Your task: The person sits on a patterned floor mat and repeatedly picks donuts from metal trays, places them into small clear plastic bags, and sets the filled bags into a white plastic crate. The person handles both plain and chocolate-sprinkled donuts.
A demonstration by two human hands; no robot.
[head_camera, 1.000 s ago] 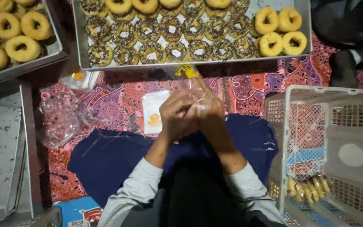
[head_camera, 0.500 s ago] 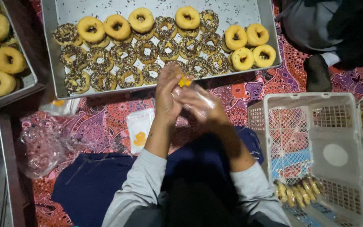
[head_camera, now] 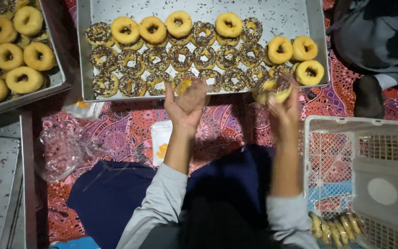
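Doughnut point(head_camera: 272, 88) in clear wrap, gripped at the near edge of a metal tray point(head_camera: 84, 55).

Held in the right hand point(head_camera: 283, 107), fingers curled shut around the wrapped, sprinkle-topped ring, lifted just above the tray's near rim. Judged light and soft, easily squashed, topping likely to smear; wrap likely slippery; best taken by the outer sides with a loose cupped hold, not pinched across the top. Left hand point(head_camera: 186, 102) beside it, palm up and fingers spread apart, nothing clearly clamped; small yellow blur at the fingertips, too unclear to name. Beyond both hands, rows of plain and sprinkled doughnuts point(head_camera: 180, 50) on the tray. To the right of the grip, a white plastic basket point(head_camera: 360, 138); below the left hand, a patterned cloth point(head_camera: 120, 133).
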